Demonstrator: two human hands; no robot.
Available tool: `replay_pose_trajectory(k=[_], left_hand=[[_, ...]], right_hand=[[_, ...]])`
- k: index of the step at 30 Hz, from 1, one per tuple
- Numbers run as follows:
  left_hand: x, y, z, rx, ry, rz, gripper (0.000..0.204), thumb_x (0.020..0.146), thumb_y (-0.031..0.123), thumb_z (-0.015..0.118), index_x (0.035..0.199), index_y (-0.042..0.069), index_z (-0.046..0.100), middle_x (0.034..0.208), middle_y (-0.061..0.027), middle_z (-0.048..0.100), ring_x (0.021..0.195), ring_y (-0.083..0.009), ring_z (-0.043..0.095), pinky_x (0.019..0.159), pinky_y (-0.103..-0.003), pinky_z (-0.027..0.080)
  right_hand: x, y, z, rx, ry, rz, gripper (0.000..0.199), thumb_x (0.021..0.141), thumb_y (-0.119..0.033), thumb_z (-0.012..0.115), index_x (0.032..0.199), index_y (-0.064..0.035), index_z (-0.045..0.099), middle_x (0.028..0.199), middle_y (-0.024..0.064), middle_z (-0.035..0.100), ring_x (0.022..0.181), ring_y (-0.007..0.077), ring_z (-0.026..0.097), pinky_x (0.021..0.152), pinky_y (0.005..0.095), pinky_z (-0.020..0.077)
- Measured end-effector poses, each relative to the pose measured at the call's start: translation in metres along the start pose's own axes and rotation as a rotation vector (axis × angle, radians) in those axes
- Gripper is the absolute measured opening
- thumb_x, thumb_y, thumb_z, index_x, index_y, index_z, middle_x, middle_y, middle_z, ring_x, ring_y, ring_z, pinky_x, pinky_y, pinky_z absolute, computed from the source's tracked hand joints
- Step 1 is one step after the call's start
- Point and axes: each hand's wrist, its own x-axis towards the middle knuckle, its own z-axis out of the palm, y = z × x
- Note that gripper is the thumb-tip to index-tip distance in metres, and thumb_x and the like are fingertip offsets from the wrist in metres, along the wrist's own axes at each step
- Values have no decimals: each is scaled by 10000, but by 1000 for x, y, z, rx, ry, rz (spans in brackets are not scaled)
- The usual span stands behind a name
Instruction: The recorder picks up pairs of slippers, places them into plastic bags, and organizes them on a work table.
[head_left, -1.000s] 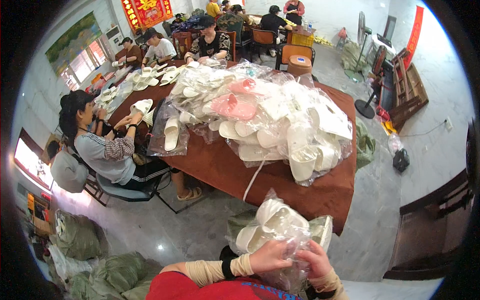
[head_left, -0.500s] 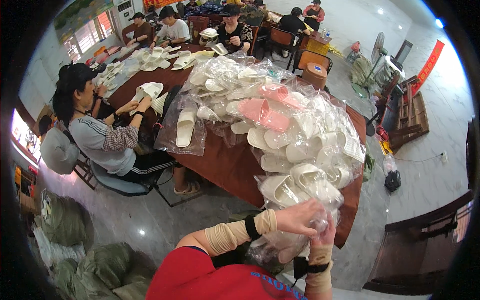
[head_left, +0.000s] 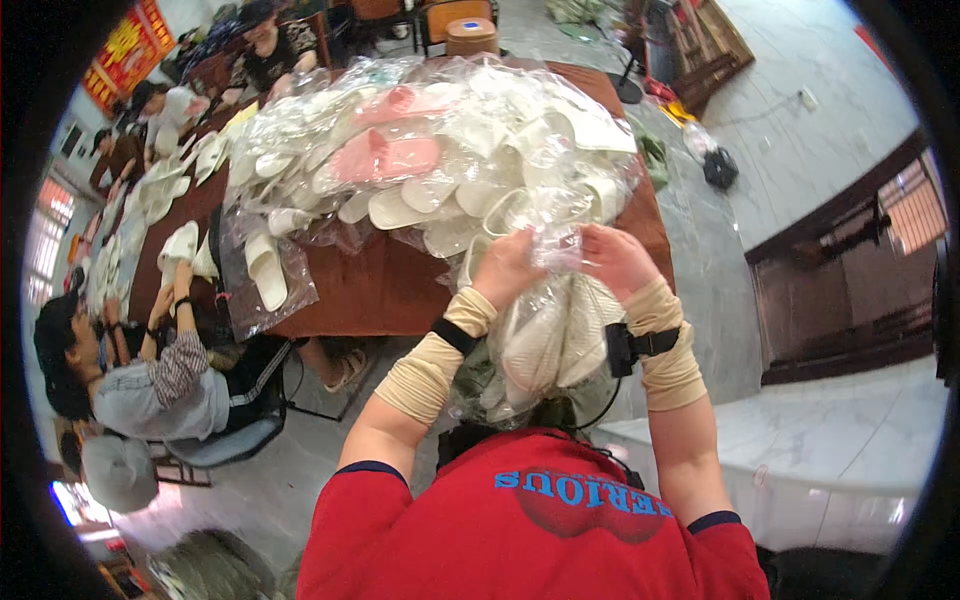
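Between my two hands a clear plastic bag (head_left: 557,250) is stretched at the near edge of the slipper pile. My left hand (head_left: 506,268) grips the bag's left side, fingers closed. On the other side my right hand (head_left: 620,264) is closed on the same plastic; glare partly hides its fingertips. Pale slippers (head_left: 535,345) in clear plastic hang or lie just below my hands, soles showing; whether they belong to this same bag I cannot tell. Just beyond my hands, more bagged white slippers (head_left: 470,205) are heaped, with a pink pair (head_left: 385,157) on top.
A brown-covered table (head_left: 375,290) bears the pile. One bagged slipper (head_left: 266,272) lies apart at its near left. A seated person (head_left: 160,385) on the left handles a white slipper, and others sit farther along. A brown bin (head_left: 471,38) stands beyond the table.
The view has swung rightward and down. My hands, earlier close together and blurred over the plastic, are now farther apart with the bag spread between them.
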Motion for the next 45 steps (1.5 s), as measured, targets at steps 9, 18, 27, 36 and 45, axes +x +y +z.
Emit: replay_pose_trajectory(k=[9, 18, 27, 36, 45], left_hand=[[-4, -1, -21, -541, -85, -90, 451, 731, 55, 710, 1154, -10, 569, 924, -114, 665, 789, -136, 621, 708, -283, 501], [-12, -5, -20, -609, -68, -107, 435, 729, 19, 689, 1150, -27, 588, 939, -105, 681, 824, -91, 607, 717, -257, 494], [-4, 44, 16, -492, 136, -123, 403, 697, 7, 696, 1091, 0, 607, 925, -165, 669, 780, -219, 653, 711, -310, 506], [-27, 92, 37, -197, -202, 238, 324, 694, 64, 680, 1006, 33, 598, 910, -153, 604, 836, -354, 603, 701, -393, 484], [-54, 96, 53, -367, -412, 431, 213, 672, -5, 686, 864, 19, 599, 855, -119, 629, 796, -248, 629, 713, -313, 494]], right_hand=[[-102, 50, -56, -1192, 404, -416, 511, 828, -315, 664, 1267, -94, 522, 1317, 128, 470, 1189, 259, 473, 958, 372, 403], [-147, 101, -1, -1030, 353, -306, 160, 879, -137, 577, 969, -6, 600, 791, 142, 627, 718, 228, 621, 671, 314, 477], [-158, 149, -16, -834, -150, -5, 392, 900, -259, 564, 1205, -15, 539, 1287, 196, 497, 1223, 299, 441, 1036, 350, 319], [-255, 95, -49, -253, 367, -156, 179, 932, -176, 537, 829, -40, 593, 637, -16, 523, 544, 57, 474, 484, 212, 369], [-236, 104, -175, 49, 1066, -360, 138, 912, -177, 544, 833, -64, 545, 580, -24, 418, 430, 65, 350, 391, 229, 264]])
